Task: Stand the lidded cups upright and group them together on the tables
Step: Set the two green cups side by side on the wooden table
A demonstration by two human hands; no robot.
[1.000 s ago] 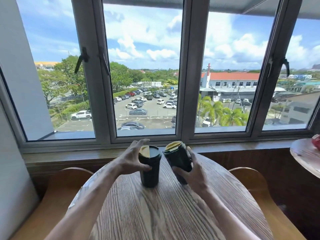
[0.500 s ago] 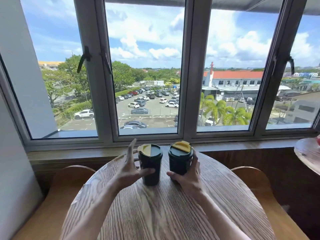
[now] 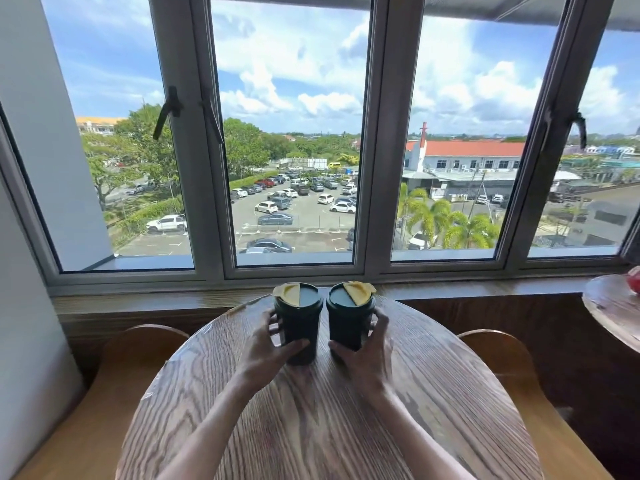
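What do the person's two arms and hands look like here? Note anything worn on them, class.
Both forearms are bare, with no sleeve in view. The left hand and right hand wear no gloves, and no watch, bracelet or ring shows on wrists or fingers. No markings can be made out on either arm.

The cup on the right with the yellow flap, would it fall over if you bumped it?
Maybe. The right cup is taller than it is wide and seems narrower at the bottom, so a bump near the lid could tip it. Right now the right hand wraps its lower part, steadying it. If tipped, its round body would probably roll on the smooth table.
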